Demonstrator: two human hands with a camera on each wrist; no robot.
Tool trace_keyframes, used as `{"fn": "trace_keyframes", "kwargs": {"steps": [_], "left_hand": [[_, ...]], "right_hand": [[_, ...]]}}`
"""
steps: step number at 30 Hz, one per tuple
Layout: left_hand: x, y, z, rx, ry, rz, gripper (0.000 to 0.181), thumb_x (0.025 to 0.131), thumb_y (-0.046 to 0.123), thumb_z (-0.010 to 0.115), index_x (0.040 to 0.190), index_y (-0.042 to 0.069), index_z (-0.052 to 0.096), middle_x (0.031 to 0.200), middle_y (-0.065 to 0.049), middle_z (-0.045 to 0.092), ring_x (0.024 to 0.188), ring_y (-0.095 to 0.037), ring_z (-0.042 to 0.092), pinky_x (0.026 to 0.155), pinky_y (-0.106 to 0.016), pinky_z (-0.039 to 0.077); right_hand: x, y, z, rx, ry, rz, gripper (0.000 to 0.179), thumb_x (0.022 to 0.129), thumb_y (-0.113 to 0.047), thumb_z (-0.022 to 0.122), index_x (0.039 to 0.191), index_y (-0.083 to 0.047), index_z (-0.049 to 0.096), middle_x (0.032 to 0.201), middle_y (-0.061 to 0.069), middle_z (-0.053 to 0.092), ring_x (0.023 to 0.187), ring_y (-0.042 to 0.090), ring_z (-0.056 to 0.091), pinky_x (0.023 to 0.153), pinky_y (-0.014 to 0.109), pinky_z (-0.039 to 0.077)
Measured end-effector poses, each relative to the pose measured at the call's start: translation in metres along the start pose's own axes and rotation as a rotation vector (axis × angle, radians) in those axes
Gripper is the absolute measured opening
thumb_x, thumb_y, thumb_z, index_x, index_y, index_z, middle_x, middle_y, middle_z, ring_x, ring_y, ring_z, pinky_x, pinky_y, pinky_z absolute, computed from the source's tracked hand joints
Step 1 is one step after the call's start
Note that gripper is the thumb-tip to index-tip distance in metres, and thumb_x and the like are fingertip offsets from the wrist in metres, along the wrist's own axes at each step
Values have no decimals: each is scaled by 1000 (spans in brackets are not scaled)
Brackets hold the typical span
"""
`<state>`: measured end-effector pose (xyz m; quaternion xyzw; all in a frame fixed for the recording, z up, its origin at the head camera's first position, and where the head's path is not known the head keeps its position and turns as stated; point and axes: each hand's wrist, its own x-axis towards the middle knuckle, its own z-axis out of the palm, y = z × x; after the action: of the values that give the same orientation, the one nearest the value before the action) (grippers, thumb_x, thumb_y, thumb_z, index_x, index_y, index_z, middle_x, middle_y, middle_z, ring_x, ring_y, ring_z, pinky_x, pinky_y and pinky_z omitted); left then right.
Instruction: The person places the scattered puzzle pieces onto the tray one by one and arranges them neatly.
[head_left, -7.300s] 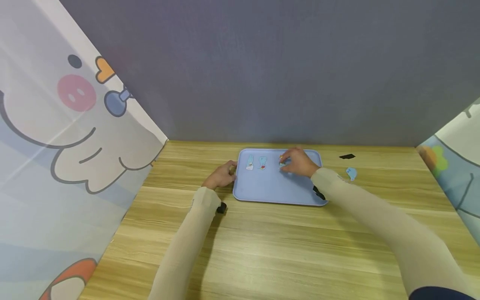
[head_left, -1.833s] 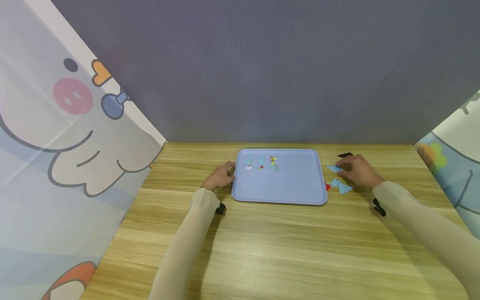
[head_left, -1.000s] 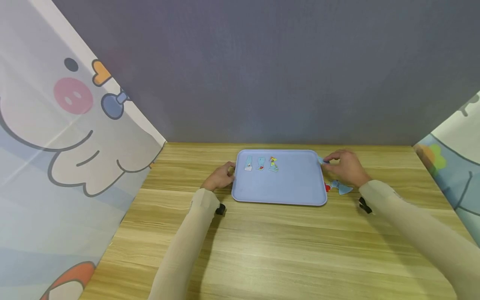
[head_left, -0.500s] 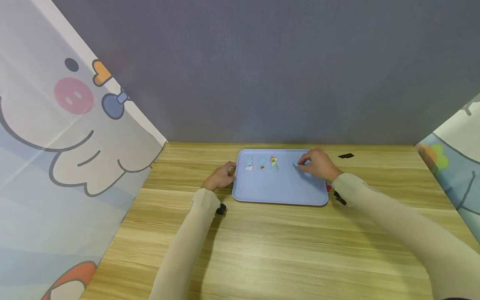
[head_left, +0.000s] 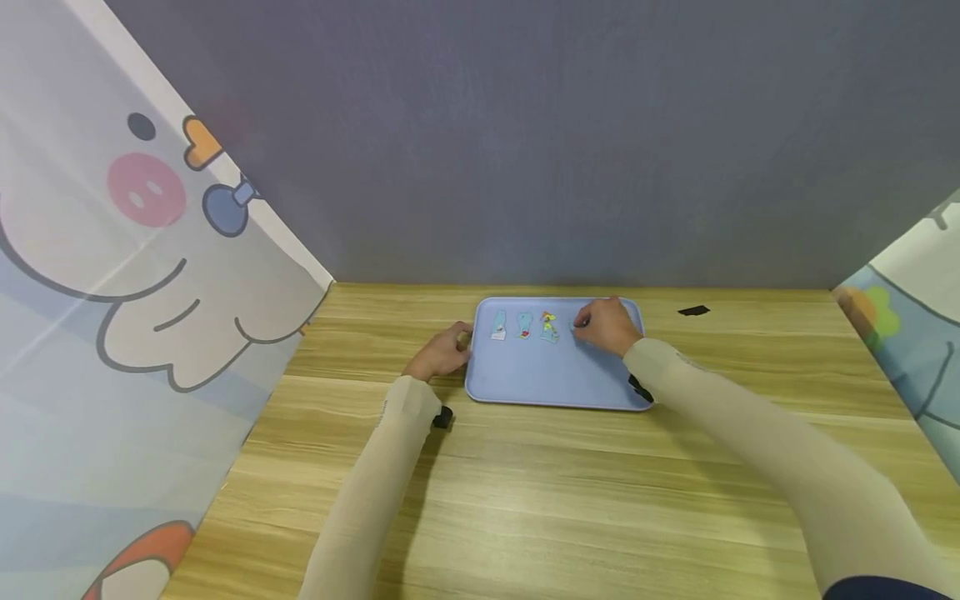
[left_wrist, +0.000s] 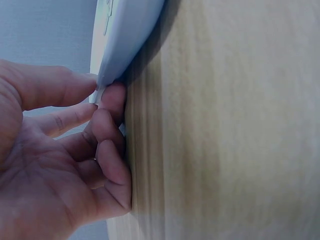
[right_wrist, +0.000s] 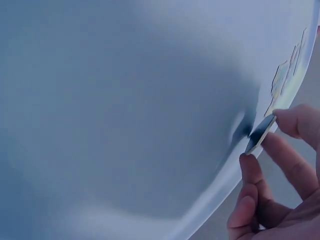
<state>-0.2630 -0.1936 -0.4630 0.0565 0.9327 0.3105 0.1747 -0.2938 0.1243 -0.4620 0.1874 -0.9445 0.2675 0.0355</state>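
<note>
My left hand (head_left: 441,352) grips the left rim of a light-blue tray (head_left: 558,379); in the left wrist view the thumb and fingers pinch the tray's edge (left_wrist: 132,42) above the wood. Over the tray's upper right part, my right hand (head_left: 609,327) pinches a small, thin puzzle piece (right_wrist: 260,135) by its edges, tilted, with its dark shadow beside it. Three flat pieces lie in a row to its left: a pale-blue and white one (head_left: 498,326), a blue one with red (head_left: 524,326) and a yellow and blue one (head_left: 550,327).
A black flat patch (head_left: 693,310) lies on the wooden table (head_left: 525,492) right of the tray. A grey wall (head_left: 570,150) rises behind the table, and cartoon-printed sheets stand at both sides. My right sleeve (head_left: 720,408) covers the table beside the tray's right edge.
Earlier the right hand was at the third piece's place; then it took a blue piece from the table at right and carried it left over the tray. The left hand stays at the rim.
</note>
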Motion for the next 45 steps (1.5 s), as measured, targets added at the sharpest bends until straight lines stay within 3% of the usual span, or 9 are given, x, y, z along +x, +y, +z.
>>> {"fn": "trace_keyframes", "kwargs": {"steps": [7,17,24,29,32,40,45], "left_hand": [[1,3,-1,-5,-3,5,49,93,14,59,138,14,42,104,-13,61,89,-23,59,77,-37,48],[0,7,-1,-8,-7,1,50,93,14,58,139,15,41,107,-14,61,93,-24,58,81,-38,48],[-1,7,-1,-14,-14,1,49,93,14,58,139,14,41,107,-13,61,93,-23,58,80,-38,48],[0,4,0,-16,-12,0,49,93,15,58,139,15,41,108,-14,60,93,-24,58,80,-38,48],[0,3,0,-21,-10,-1,49,93,14,58,139,14,41,108,-14,60,93,-24,58,80,-38,48],[1,-1,1,-15,-6,-7,49,92,14,59,139,14,41,109,-15,60,94,-24,58,81,-39,48],[0,0,0,-16,-7,-3,50,92,13,59,139,13,42,109,-15,60,95,-25,58,82,-40,48]], "right_hand": [[7,-4,9,-29,-8,79,17,75,-14,74,86,0,75,88,13,71,91,32,62,99,48,28],[4,-13,9,-8,-22,149,15,77,-11,74,87,0,75,95,16,69,95,35,59,94,47,35],[1,-11,8,-33,2,65,12,79,-5,67,86,2,75,96,17,69,96,35,60,96,48,34],[-4,-6,3,-29,23,0,14,80,-3,64,89,4,73,86,16,69,84,31,62,91,48,34],[-8,-3,-3,-24,22,1,15,80,-3,65,92,4,73,82,14,67,81,29,59,87,47,35],[-23,9,-18,-8,4,9,20,84,-6,63,100,5,70,102,23,66,100,40,53,91,52,35],[-35,18,-23,8,6,17,20,85,-7,63,99,5,70,102,23,65,98,41,46,85,51,37]]}}
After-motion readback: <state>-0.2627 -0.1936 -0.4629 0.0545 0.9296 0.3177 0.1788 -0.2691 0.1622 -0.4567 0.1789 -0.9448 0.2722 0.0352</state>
